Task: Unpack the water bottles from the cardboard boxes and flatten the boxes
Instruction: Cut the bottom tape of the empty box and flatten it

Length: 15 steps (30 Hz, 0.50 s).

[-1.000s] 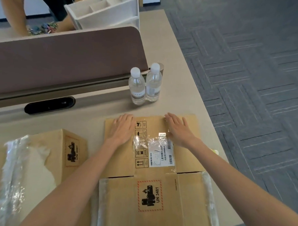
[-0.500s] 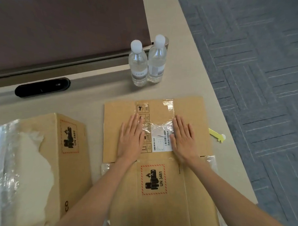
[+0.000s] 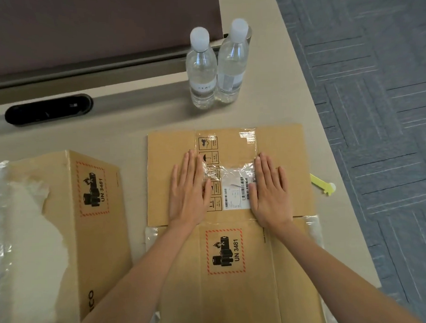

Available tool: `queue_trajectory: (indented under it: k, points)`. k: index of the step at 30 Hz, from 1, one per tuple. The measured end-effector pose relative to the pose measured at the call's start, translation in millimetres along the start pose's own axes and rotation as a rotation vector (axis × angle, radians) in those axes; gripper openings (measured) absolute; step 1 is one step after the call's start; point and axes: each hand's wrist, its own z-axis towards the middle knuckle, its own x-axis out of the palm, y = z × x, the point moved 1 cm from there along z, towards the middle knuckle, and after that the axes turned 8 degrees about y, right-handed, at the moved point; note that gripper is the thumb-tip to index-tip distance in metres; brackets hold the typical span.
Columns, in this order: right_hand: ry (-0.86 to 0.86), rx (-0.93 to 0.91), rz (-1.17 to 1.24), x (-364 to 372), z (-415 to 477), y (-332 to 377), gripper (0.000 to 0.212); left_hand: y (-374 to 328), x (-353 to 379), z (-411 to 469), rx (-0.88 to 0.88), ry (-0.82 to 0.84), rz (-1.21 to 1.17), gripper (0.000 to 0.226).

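Note:
A flattened cardboard box (image 3: 287, 154) lies on the beige table (image 3: 269, 110) in front of me, with a white shipping label and clear tape in its middle. My left hand (image 3: 188, 192) presses flat on it left of the label, fingers straight. To the right of the label my right hand (image 3: 271, 192) presses down the same way. Two clear water bottles (image 3: 216, 69) with white caps stand side by side behind the box. A second cardboard box (image 3: 94, 205), still in its box shape, stands at the left with torn plastic wrap on top.
A brown desk divider (image 3: 103, 24) runs along the back, with a black cable slot (image 3: 48, 109) below it. A small yellow tool (image 3: 323, 185) lies by the table's right edge. Grey carpet (image 3: 378, 94) lies beyond that edge.
Both hands have slid along the flattened box toward me, from its far edge to beside the label. The view has tilted down and come closer.

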Motion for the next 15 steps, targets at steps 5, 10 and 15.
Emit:
queue_trajectory:
  k: [5,10,15]
  points:
    - [0.010,0.003,-0.022,0,-1,0,0.062,0,1,0,-0.040,-0.001,-0.011,0.067]
    - [0.077,-0.028,0.020,-9,0,0,0.064,0,-3,-1,-0.042,0.056,-0.164,0.064]
    - [0.005,-0.002,0.108,-14,-47,4,0.063,-12,5,-50,-0.014,-0.062,-0.312,0.060]
